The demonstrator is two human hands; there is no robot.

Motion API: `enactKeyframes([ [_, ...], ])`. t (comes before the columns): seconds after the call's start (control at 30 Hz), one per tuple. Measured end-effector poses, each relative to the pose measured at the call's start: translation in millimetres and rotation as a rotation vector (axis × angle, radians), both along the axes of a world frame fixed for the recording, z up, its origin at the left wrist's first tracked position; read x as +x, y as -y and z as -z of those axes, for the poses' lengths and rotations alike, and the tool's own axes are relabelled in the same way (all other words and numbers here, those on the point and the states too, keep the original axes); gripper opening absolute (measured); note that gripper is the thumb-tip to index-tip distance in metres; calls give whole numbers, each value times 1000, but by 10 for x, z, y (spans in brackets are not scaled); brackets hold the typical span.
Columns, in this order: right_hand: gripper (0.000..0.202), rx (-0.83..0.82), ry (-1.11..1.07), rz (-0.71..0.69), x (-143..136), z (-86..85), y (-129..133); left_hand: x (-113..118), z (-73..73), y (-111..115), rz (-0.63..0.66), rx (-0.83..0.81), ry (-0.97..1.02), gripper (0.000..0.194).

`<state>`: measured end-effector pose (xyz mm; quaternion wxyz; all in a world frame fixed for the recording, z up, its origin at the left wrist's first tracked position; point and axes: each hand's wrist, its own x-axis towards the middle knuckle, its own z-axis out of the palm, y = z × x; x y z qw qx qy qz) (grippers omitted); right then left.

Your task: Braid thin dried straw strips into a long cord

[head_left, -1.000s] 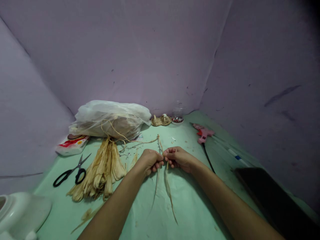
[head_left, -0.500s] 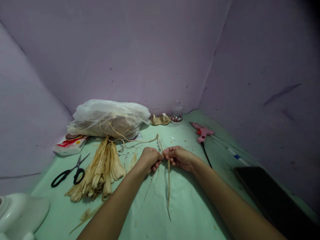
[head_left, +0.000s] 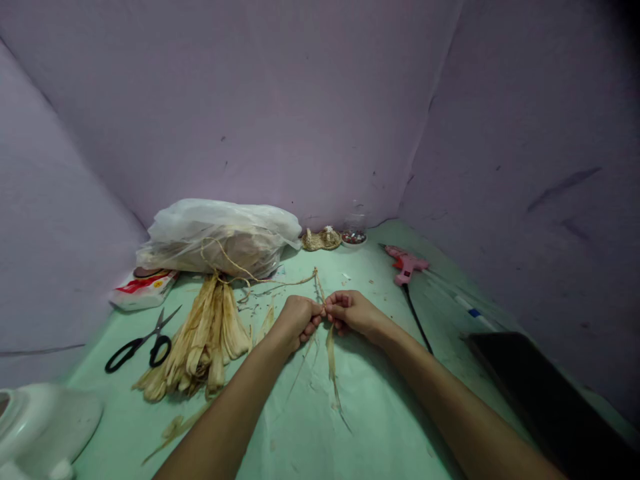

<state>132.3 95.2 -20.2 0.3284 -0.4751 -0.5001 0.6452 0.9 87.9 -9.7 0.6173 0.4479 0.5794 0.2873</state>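
Observation:
Near the middle of the green table, my left hand [head_left: 302,319] and my right hand [head_left: 349,312] meet, each pinching a thin cord of dried fibre [head_left: 320,285]. The cord runs up from the fingertips to a small knot on the table, and a thin line of it trails left toward the plastic bag. Below my right hand hangs a loose pale fibre strip [head_left: 331,357]. Finer strands dangle under my left hand. The exact grip point is hidden between the fingers. A bundle of dried fibre strips [head_left: 203,340] lies left of my left hand.
Black-handled scissors [head_left: 141,343] lie at left beside a red-and-white packet [head_left: 145,288]. Behind are a plastic bag [head_left: 225,233], a woven piece [head_left: 321,239] and a small bowl [head_left: 353,240]. A pink glue gun [head_left: 406,262] and a dark flat object [head_left: 540,393] are at right.
The hanging strip has swung slightly left and changed shape. My right hand has shifted a little left and its fingers have closed in nearer my left fingertips.

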Motion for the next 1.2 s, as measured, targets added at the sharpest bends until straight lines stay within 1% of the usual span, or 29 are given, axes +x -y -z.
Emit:
enactKeyframes([
  [0.17,7,84,68,-3,-14,62,-22,-18,-4,-19,1,-14,38,11],
  [0.27,8,141,112,-15,-6,82,-19,6,-19,-22,-35,-12,32,15],
  [0.37,9,194,174,-22,-4,64,4,42,-35,-17,-82,-8,16,14],
  [0.5,6,257,307,-10,1,40,23,90,-40,-3,-147,13,-13,11],
  [0.73,3,328,591,57,23,114,7,143,28,-1,-204,65,-62,5],
  [0.87,4,412,697,86,13,36,55,142,38,5,-198,72,-65,6],
  [1.03,6,506,804,114,-5,-100,137,153,15,21,-181,44,-59,16],
  [1.13,9,532,825,91,-3,-116,156,163,-14,28,-168,16,-50,19],
  [1.2,12,549,816,51,12,-121,158,161,-37,30,-163,-6,-44,18],
])
